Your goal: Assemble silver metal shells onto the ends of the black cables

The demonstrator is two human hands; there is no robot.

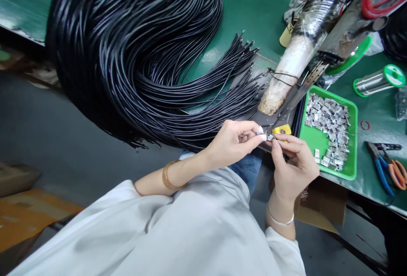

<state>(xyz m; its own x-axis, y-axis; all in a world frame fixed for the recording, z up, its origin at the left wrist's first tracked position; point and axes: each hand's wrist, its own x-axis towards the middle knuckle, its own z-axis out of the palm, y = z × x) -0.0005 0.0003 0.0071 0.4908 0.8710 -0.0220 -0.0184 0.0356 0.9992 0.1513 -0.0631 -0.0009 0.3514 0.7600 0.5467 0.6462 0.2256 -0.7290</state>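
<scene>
My left hand (237, 140), with white covers on its thumb and a fingertip, is closed in a pinch just below the ends of the black cables (203, 115). What lies between those fingertips is too small to make out. Facing it, my right hand (294, 159) pinches a small silvery metal connector (270, 137), which sits between the fingertips of both hands. Right behind the fingers is a yellow block (282, 130). Beside my right hand stands a green tray (351, 170) with many similar metal connectors (330, 127).
A film-wrapped tube (286, 68) slants down toward my hands. Right of the tray are a solder wire spool (378, 80), a red ring (365, 124) and pliers (381, 165) with blue and orange handles. A co-worker's sleeve (294, 2) shows across the green table (254, 9).
</scene>
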